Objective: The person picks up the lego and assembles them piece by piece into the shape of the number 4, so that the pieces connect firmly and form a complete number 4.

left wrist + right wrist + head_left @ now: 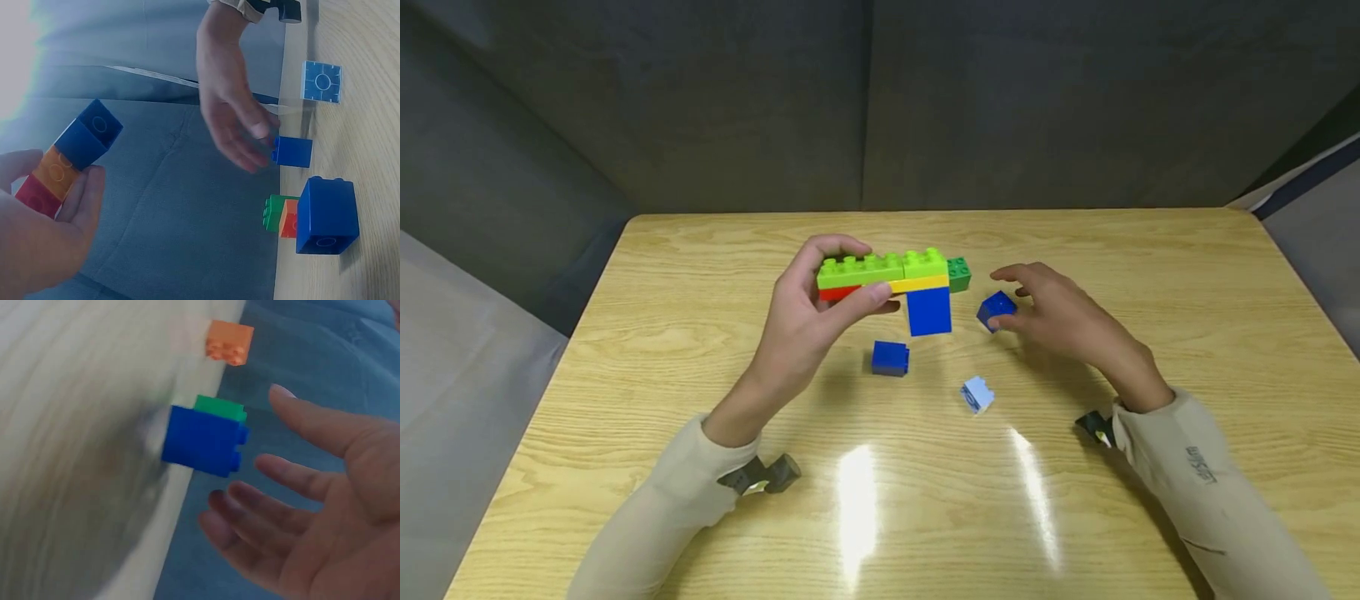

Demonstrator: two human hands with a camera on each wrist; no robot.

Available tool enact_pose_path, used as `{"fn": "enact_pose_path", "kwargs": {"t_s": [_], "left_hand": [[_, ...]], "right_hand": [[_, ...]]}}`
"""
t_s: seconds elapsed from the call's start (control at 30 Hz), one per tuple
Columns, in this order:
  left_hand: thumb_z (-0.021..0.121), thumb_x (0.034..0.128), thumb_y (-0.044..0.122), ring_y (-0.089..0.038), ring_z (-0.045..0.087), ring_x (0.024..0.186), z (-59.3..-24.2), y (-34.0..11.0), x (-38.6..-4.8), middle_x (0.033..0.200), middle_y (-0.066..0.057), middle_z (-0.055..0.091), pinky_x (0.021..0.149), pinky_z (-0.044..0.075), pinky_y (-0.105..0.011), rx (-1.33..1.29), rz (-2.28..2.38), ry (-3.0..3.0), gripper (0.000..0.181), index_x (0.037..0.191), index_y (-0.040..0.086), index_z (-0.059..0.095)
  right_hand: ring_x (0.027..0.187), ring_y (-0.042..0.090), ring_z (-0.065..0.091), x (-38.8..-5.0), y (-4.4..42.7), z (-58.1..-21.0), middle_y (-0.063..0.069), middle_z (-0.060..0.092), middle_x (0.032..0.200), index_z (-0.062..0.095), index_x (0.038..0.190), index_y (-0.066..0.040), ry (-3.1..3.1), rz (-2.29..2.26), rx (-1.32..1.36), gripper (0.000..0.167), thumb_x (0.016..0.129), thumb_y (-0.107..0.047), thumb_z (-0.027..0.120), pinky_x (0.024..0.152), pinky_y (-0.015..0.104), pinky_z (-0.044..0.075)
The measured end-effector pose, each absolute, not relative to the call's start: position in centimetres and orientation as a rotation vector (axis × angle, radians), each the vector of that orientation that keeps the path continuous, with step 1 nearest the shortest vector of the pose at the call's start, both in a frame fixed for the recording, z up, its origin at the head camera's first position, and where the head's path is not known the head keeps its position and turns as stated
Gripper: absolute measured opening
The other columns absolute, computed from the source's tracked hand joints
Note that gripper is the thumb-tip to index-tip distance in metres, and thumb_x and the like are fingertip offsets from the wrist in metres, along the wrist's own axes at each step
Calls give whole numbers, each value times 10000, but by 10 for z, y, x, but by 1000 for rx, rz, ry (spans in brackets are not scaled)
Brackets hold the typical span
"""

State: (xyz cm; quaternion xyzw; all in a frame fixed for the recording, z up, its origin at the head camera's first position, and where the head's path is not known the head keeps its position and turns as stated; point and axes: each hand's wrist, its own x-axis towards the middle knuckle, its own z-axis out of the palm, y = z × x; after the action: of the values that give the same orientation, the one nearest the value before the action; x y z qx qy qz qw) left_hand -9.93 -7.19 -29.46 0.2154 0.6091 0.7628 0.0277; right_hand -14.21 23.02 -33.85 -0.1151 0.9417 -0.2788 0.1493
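Note:
My left hand [797, 321] grips a built piece of lime bricks [861, 271] over a red and a yellow layer, with a blue brick [928, 312] under its right end, held above the table. In the left wrist view the left hand [53, 237] pinches the red part [39, 196]. Fingers apart, my right hand [1063, 317] is around a loose blue brick [997, 310]; the right wrist view shows space between the right hand [325, 500] and the blue brick [203, 441]. Whether the thumb touches it, I cannot tell.
On the wooden table [760, 533] are another blue brick [890, 358] and a light blue brick [977, 394] nearer me. Behind the held piece sits a green brick [958, 274]; an orange brick [289, 219] shows in the left wrist view. Dark cloth [737, 108] hangs beyond the table.

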Motion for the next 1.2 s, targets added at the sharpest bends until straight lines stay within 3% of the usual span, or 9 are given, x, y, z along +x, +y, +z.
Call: {"fn": "enact_pose_path", "kwargs": {"t_s": [0.2,0.4,0.63,0.77,0.9,1.07,1.2], "left_hand": [[621,973,-71,-387,672,1101,-295,-71,-100,1282,-205,527,912,583,-526,661,2352,1895,366,1309,-70,478],[617,976,-65,-392,667,1107,-295,-69,-100,1287,-203,518,906,596,-485,660,2352,1891,378,1321,-82,464],[609,975,-77,-386,658,1106,-295,-69,-100,1287,-204,509,914,596,-461,680,2356,1890,387,1331,-90,456],[610,978,-69,-389,662,1092,-296,-68,-100,1290,-204,516,915,597,-457,690,2358,1890,380,1330,-71,467],[609,976,-68,-439,661,1065,-296,-67,-100,1285,-204,522,925,594,-455,698,2370,1906,405,1343,-108,442],[611,974,-76,-458,651,1081,-298,-65,-102,1296,-202,519,941,579,-493,702,2385,1906,404,1341,-105,444],[615,975,-72,-390,639,1134,-299,-64,-103,1313,-194,516,953,576,-476,703,2380,1933,393,1334,-69,455]], "right_hand": [[1296,479,517,-144,231,-349,329,435,1500,412,1539,20,2670,-660,-342,694,969,-173,759,1024,641,476],[1237,480,579,-143,231,-356,328,557,1388,485,1433,43,2687,-666,-405,529,975,-65,728,979,621,520],[1098,409,645,-135,224,-345,283,607,1273,480,1285,39,2712,-817,-455,474,938,-85,779,879,540,583],[1075,379,674,-128,218,-336,227,639,1228,491,1260,13,2700,-1039,-517,451,943,-117,785,897,533,590],[1038,294,682,-118,210,-325,144,659,1186,548,1249,-9,2683,-1213,-576,442,931,-166,812,884,421,605],[963,266,673,-101,197,-314,119,680,1128,604,1257,-16,2566,-1410,-596,431,906,-120,830,783,252,596],[911,261,669,-91,188,-311,114,698,1071,593,1311,1,2479,-1519,-604,456,918,-81,809,746,263,595]]}}
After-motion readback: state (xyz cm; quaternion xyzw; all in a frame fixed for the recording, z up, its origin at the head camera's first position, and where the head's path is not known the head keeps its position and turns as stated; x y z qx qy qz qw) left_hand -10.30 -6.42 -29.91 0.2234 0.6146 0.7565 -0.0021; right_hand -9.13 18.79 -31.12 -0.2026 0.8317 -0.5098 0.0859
